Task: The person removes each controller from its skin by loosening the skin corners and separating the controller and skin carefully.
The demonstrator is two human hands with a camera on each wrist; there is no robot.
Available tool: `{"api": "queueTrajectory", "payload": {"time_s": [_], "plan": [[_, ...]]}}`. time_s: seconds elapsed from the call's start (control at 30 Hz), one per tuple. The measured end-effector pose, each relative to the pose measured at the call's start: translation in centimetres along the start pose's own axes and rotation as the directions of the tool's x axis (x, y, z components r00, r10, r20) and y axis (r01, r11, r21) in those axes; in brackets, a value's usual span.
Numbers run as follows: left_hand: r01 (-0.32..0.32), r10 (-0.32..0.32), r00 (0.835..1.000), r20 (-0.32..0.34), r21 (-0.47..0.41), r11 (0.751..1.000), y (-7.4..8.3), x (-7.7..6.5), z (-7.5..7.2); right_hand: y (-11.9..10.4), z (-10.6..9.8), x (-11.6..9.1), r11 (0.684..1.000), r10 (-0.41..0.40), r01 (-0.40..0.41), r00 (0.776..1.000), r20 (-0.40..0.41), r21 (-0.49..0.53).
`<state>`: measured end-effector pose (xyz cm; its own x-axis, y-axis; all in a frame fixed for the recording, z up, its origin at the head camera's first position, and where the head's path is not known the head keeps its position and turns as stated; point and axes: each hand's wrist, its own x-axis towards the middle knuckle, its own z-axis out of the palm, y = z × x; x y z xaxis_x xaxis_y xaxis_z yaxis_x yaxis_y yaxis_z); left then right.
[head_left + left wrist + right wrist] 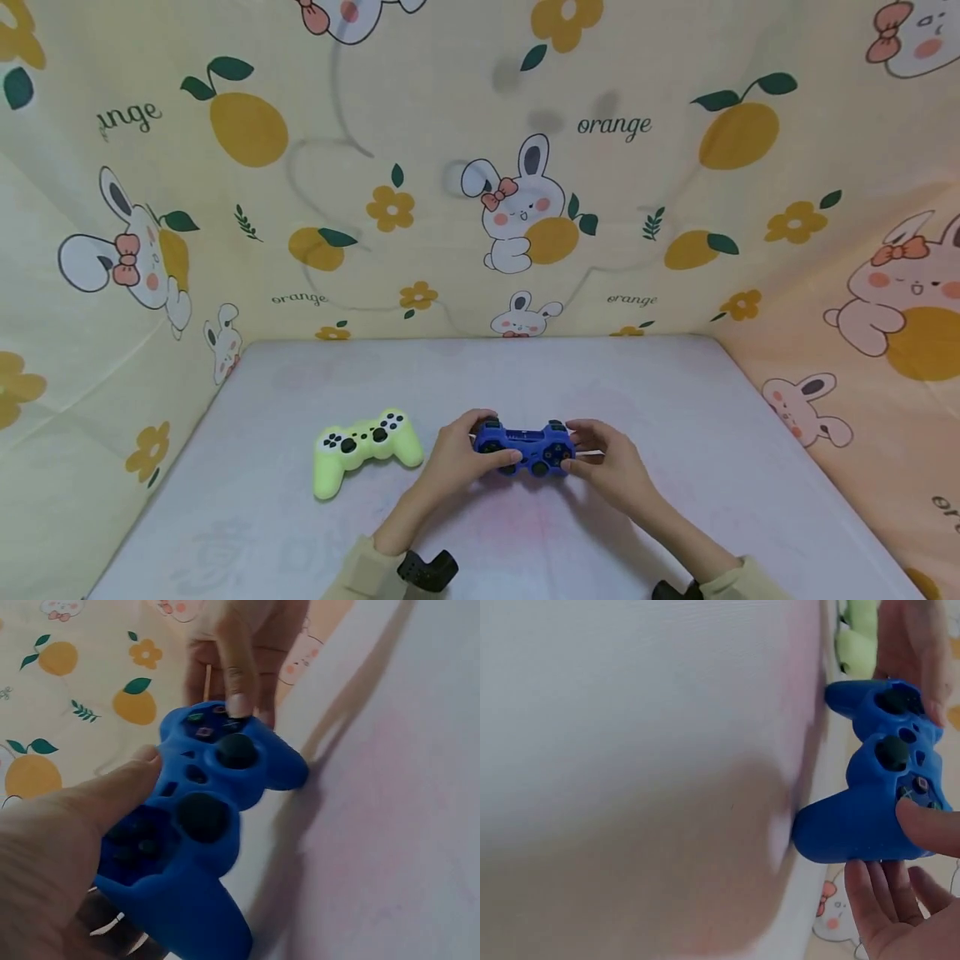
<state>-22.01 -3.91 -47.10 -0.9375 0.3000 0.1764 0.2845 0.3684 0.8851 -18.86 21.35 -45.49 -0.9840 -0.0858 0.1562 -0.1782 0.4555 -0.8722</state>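
Both hands hold a blue game controller (531, 446) near the middle of the table. My left hand (467, 454) grips its left end, thumb laid across the face and fingers behind, as the left wrist view shows. At the other end my right hand (611, 467) pinches the controller, its thumb on the face buttons and fingers at the back. Dark thumbsticks (202, 816) face up toward me. In the right wrist view the handle (847, 829) hangs close over the tabletop. A pale green controller (366, 450) lies on the table left of my left hand.
The white-covered table (630, 383) is enclosed at the back and sides by a printed cloth (450, 100) with rabbits and oranges. Dark wrist straps (427, 572) sit at the cuffs of the light sleeves (367, 571).
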Motion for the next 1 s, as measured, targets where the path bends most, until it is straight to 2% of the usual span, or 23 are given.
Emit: {"api": "queueTrajectory", "payload": {"time_s": [0.13, 0.23, 0.43, 0.53, 0.67, 0.77, 0.87, 1.0], "plan": [[0.003, 0.0, 0.999, 0.052, -0.059, 0.998, -0.1, 0.2, -0.1, -0.1, -0.2, 0.0, 1.0, -0.011, 0.013, 0.998, 0.069, -0.015], [0.008, -0.003, 0.997, 0.077, -0.061, 0.998, -0.4, 0.3, -0.2, 0.1, -0.5, 0.1, 0.998, -0.045, 0.051, 0.992, 0.122, -0.044], [0.008, -0.005, 0.998, 0.069, -0.046, 0.999, -0.7, 0.2, 0.0, 0.4, -1.6, 0.6, 0.988, -0.13, 0.144, 0.965, 0.23, -0.048], [0.01, -0.005, 0.997, 0.078, -0.061, 0.998, -0.9, 0.2, 0.1, 0.5, -2.1, 0.9, 0.982, -0.162, 0.182, 0.944, 0.288, -0.043], [-0.001, 0.006, 0.997, 0.078, -0.061, 0.998, -1.1, 0.2, 0.0, 0.1, -2.5, 1.9, 0.975, -0.184, 0.217, 0.907, 0.379, -0.046], [-0.004, 0.008, 0.997, 0.079, -0.047, 0.999, -1.1, 0.2, -0.2, -0.3, -2.8, 2.9, 0.975, -0.172, 0.216, 0.871, 0.46, -0.044], [-0.008, 0.013, 0.995, 0.098, -0.047, 0.999, -1.1, 0.2, -0.3, -0.9, -3.3, 4.0, 0.982, -0.135, 0.185, 0.827, 0.545, -0.038], [-0.026, 0.031, 0.993, 0.114, -0.049, 0.998, -1.1, 0.3, 0.2, -1.3, -3.9, 5.2, 0.992, -0.066, 0.121, 0.757, 0.65, -0.039]]}}
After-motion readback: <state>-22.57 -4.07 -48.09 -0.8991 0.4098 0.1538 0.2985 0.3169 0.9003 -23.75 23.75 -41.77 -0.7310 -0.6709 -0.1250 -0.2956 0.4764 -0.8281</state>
